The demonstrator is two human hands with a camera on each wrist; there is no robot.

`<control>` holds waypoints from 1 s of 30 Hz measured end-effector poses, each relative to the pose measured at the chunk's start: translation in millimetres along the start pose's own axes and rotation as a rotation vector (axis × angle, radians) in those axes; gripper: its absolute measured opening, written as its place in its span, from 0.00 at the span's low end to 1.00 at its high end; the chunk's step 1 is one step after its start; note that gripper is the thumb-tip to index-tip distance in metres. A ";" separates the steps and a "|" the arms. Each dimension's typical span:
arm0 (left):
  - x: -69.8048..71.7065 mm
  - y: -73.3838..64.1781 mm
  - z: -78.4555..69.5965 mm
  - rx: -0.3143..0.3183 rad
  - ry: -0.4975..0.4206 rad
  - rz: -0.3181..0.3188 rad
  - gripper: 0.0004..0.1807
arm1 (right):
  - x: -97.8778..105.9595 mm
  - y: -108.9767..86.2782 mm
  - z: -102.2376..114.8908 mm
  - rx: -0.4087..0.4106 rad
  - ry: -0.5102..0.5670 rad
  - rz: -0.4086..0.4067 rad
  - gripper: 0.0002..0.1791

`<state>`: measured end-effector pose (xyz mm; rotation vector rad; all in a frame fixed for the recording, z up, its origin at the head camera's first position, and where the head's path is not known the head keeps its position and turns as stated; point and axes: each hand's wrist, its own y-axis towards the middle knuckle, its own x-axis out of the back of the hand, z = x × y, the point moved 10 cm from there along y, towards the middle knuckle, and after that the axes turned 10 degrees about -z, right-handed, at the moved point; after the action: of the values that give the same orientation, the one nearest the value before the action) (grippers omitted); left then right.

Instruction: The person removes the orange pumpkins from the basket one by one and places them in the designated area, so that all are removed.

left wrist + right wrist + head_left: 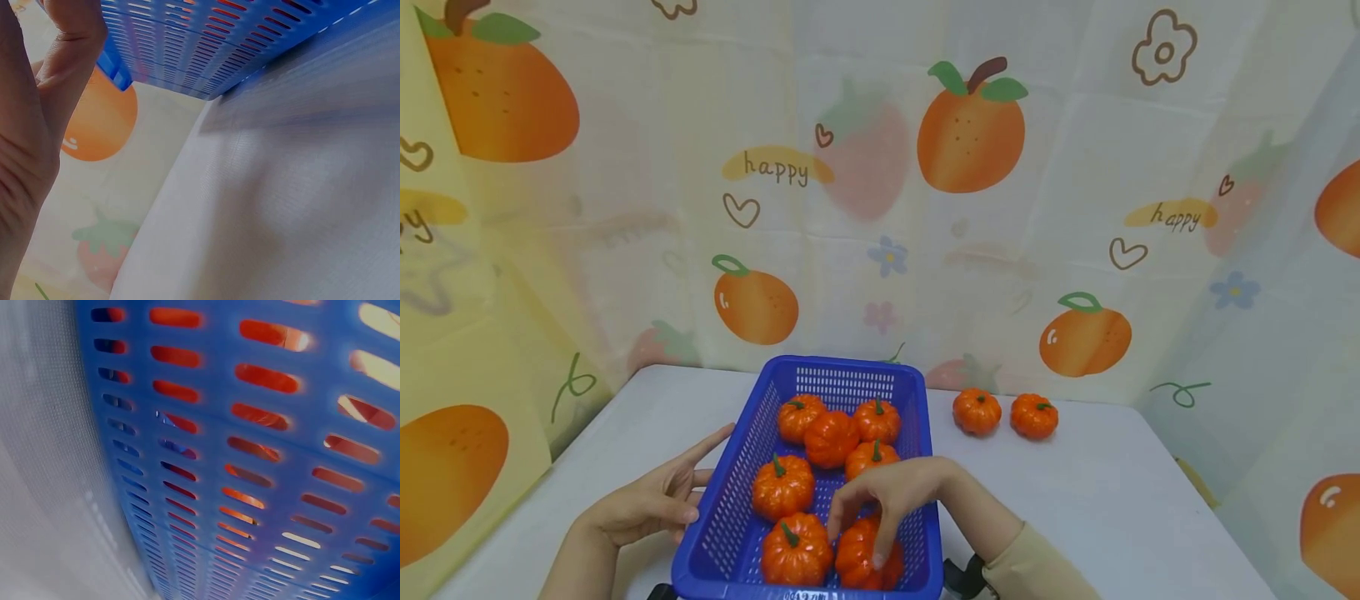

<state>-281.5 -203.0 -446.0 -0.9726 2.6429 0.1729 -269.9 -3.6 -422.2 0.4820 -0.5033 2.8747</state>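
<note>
A blue plastic basket [709, 533] with slotted walls stands on the white table, holding several small orange pumpkins with green stems, one of them a pumpkin [796, 552] at the near left. My right hand [898, 496] reaches over the basket's right rim and grips the pumpkin [853, 560] in the near right corner, thumb and fingers bent around it. Outside the left wall, my left hand [651, 502] has its fingers spread, with the thumb right at the rim. The slotted wall [206, 425] fills most of the right wrist view and hides the right hand there.
Two more pumpkins, one at the left [977, 412] and one at the right [1034, 417], sit on the table [1075, 517] behind and right of the basket. A fruit-printed curtain [880, 250] hangs behind the table and along both sides.
</note>
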 end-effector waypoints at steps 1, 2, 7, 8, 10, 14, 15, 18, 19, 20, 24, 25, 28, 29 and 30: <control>0.2 0.1 0.1 0.000 0.002 0.000 0.49 | -0.7 0.1 -1.0 -0.007 -0.009 0.005 0.26; 0.4 0.2 0.4 0.006 0.000 0.001 0.49 | -1.2 0.0 -1.9 -0.013 -0.022 0.007 0.27; -0.7 0.7 0.0 0.001 -0.009 0.009 0.49 | 1.4 0.0 -7.8 -0.075 -0.107 -0.027 0.30; -1.0 0.7 -0.2 0.001 -0.011 0.011 0.49 | 2.3 0.0 -9.0 -0.089 -0.128 -0.036 0.30; -1.7 0.8 -0.7 -0.001 -0.012 0.015 0.49 | 4.5 -0.3 -10.8 -0.115 -0.168 -0.059 0.30; -2.9 1.0 -2.0 -0.004 -0.014 0.018 0.49 | 9.4 -1.4 -11.0 -0.136 -0.255 -0.100 0.29; -3.0 1.0 -2.1 -0.005 -0.014 0.018 0.49 | 10.9 -1.9 -10.4 -0.135 -0.273 -0.112 0.28; -2.9 1.0 -1.9 -0.003 -0.013 0.015 0.49 | 15.5 -3.8 -7.1 -0.121 -0.304 -0.145 0.27; -2.8 1.0 -1.8 -0.001 -0.013 0.015 0.49 | 16.9 -4.7 -5.2 -0.107 -0.306 -0.154 0.26; -2.9 1.1 -1.7 -0.001 -0.014 0.015 0.49 | 18.8 -5.7 -3.4 -0.095 -0.301 -0.164 0.26; -3.3 1.3 -2.0 -0.002 -0.014 0.021 0.49 | 29.5 -12.3 4.8 -0.029 -0.280 -0.224 0.27; -3.3 1.4 -1.9 -0.001 -0.014 0.020 0.49 | 32.9 -14.6 6.4 -0.015 -0.271 -0.242 0.27; -1.7 1.3 -1.2 0.002 -0.006 0.005 0.49 | 43.3 -22.4 8.4 0.011 -0.217 -0.292 0.27; -0.6 1.2 -0.8 0.004 -0.002 -0.008 0.49 | 46.3 -25.1 8.6 0.017 -0.192 -0.304 0.27; 0.5 1.0 -0.5 0.004 0.003 -0.019 0.49 | 49.5 -27.8 9.1 0.026 -0.174 -0.317 0.27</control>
<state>-282.7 -202.6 -445.7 -0.9978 2.6349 0.1616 -306.9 24.9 -388.7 0.7480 -0.3766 2.5514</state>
